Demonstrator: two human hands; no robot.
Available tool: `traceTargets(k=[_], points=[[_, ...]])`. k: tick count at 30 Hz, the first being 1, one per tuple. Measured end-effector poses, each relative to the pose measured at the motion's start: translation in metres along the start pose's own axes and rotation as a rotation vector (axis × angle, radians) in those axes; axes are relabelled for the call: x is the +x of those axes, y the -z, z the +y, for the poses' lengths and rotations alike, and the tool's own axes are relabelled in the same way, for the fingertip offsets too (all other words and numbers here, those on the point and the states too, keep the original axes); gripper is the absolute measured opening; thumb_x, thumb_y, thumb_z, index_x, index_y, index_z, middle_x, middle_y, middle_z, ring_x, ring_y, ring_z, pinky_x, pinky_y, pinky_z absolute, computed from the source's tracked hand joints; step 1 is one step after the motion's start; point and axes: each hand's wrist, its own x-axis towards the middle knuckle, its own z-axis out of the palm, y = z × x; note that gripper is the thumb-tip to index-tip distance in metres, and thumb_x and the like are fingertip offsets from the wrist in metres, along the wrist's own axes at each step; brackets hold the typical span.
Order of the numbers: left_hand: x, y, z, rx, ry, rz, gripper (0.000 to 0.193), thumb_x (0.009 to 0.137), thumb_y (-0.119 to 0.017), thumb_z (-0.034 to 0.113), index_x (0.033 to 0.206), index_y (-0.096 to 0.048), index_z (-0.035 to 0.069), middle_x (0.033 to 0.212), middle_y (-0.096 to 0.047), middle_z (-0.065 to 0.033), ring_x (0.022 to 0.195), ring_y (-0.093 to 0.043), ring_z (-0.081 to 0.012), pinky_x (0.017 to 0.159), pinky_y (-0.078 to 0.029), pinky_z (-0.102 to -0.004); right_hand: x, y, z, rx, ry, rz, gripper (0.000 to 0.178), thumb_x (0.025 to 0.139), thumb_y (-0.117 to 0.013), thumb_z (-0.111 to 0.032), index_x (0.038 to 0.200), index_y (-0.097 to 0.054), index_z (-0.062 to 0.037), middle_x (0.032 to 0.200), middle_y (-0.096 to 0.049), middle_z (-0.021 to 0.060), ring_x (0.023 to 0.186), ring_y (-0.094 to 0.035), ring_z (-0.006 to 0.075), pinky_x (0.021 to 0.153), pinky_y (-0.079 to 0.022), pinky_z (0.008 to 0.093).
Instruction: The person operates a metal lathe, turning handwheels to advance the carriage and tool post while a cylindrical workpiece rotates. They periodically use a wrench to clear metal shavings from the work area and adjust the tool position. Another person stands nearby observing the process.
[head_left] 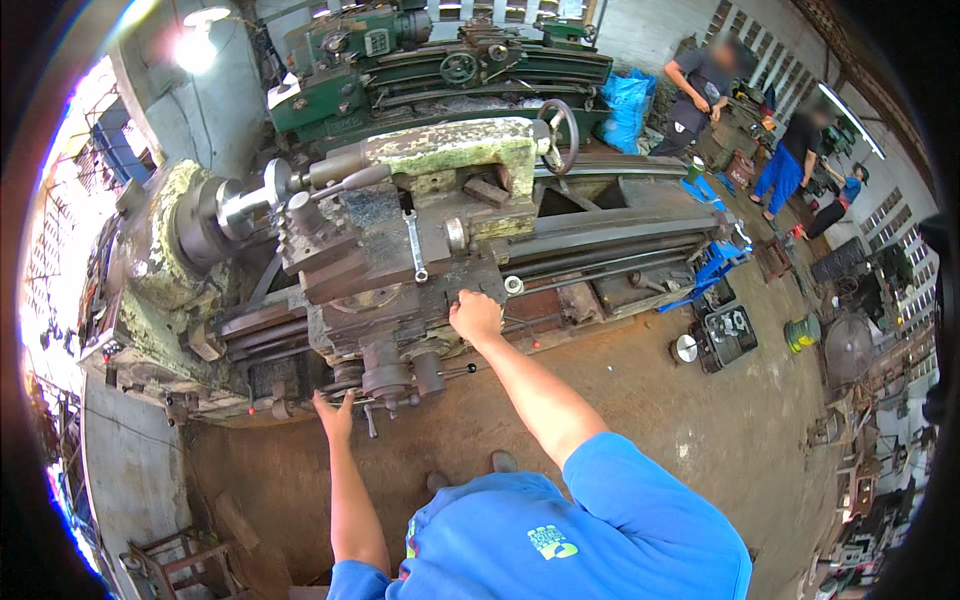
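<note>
A large old metal lathe [430,265] with worn pale-green paint stretches across in front of me. My right hand [477,317] is closed at the front of its carriage, on a crank handle mostly hidden by the fingers. Lower and to the left, my left hand [336,412] grips the rim of a handwheel [347,378] on the carriage front, thumb and fingers on either side. A wrench [414,246] lies on the slide above my right hand. At the left, a shiny cylindrical workpiece [245,205] sits in the chuck [200,220], close to the tool post [303,212].
Behind stands a green lathe [370,90] beside a blue plastic bag [627,110]. Black crates [730,338] holding parts sit on the floor at right, near a blue stand [712,268]. Several people are at the far right. Red-tipped levers [251,410] jut from the lathe's front.
</note>
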Motion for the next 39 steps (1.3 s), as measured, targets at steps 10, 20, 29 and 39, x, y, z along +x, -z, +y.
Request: traceTargets(k=[10,20,29,39], points=[[0.015,-0.022,0.020,0.158,0.167,-0.030,0.141,0.067,-0.078,0.069,0.146,-0.002,-0.020,0.157,0.001,-0.0374,0.149,0.004,-0.0451,0.123,-0.008,-0.0455,0.000,-0.001,-0.008,-0.081,0.003,-0.028,0.025,0.083,-0.061,-0.030,0.080,-0.065,-0.0055,0.082,-0.070,0.0202,0.082,-0.068,0.0415,0.074,-0.053,0.0534],[0.016,-0.023,0.038,0.087,0.341,0.031,0.142,0.066,-0.083,0.062,0.151,0.005,-0.009,0.161,0.006,-0.0265,0.151,-0.011,-0.0357,0.116,-0.029,-0.0522,0.001,-0.003,-0.011,-0.103,-0.029,-0.012,0.027,0.085,-0.066,-0.029,0.075,-0.060,-0.0045,0.076,-0.068,0.0195,0.077,-0.067,0.0425,0.067,-0.051,0.0523],[0.018,0.004,0.058,0.240,0.413,-0.098,0.147,0.060,-0.081,0.071,0.150,-0.001,-0.013,0.160,-0.007,-0.0310,0.139,-0.039,-0.0410,0.110,-0.040,-0.0435,0.003,-0.007,-0.007,-0.100,-0.052,-0.038,0.027,0.085,-0.066,-0.030,0.078,-0.060,-0.0047,0.078,-0.068,0.0178,0.077,-0.067,0.0410,0.068,-0.051,0.0516],[0.036,0.007,0.046,0.335,0.414,-0.239,0.154,0.057,-0.075,0.080,0.146,0.001,-0.021,0.157,-0.005,-0.0372,0.149,-0.019,-0.0386,0.116,-0.031,-0.0395,0.003,-0.006,-0.006,-0.042,-0.065,-0.021,0.027,0.083,-0.069,-0.028,0.074,-0.059,-0.0048,0.072,-0.066,0.0186,0.074,-0.065,0.0417,0.065,-0.050,0.0492]])
